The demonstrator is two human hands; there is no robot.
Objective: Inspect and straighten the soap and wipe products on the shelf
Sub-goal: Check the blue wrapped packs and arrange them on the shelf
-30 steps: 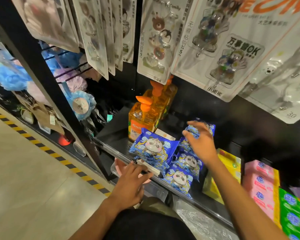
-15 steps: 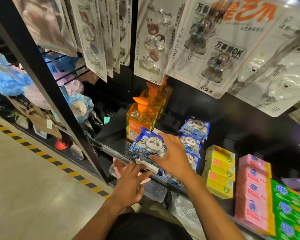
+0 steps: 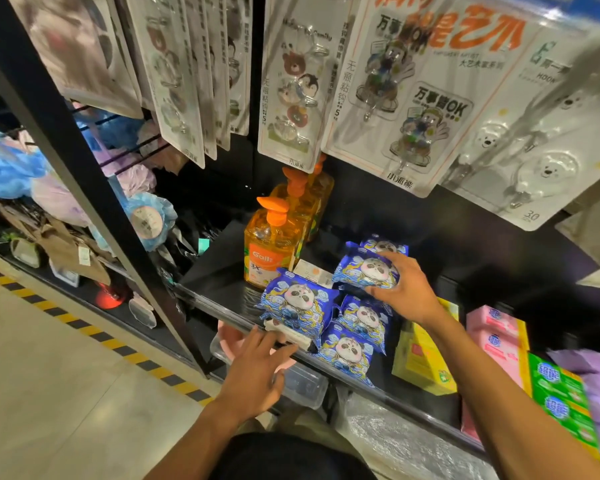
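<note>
Several blue panda-print wipe packs lie on the black shelf (image 3: 219,275). One wipe pack (image 3: 298,303) sits at the front left, and a row of wipe packs (image 3: 357,327) runs back beside it. My right hand (image 3: 407,291) grips a raised wipe pack (image 3: 362,270) near the back of that row, fingers over its top and thumb under its near edge. My left hand (image 3: 257,370) rests with straight fingers on the shelf's front rail, by a white price tag (image 3: 284,332). Orange soap pump bottles (image 3: 271,249) stand in a line behind the packs.
Yellow soap boxes (image 3: 426,362), pink boxes (image 3: 496,337) and green boxes (image 3: 561,400) fill the shelf to the right. Hook cards (image 3: 413,98) hang low over the shelf. A clear plastic box (image 3: 302,384) sits below the rail. Bath sponges (image 3: 11,171) hang at the left.
My right hand left the front-left wipe pack, moved back and to the right, and now grips a pack further back in the row. My left hand stayed on the rail.
</note>
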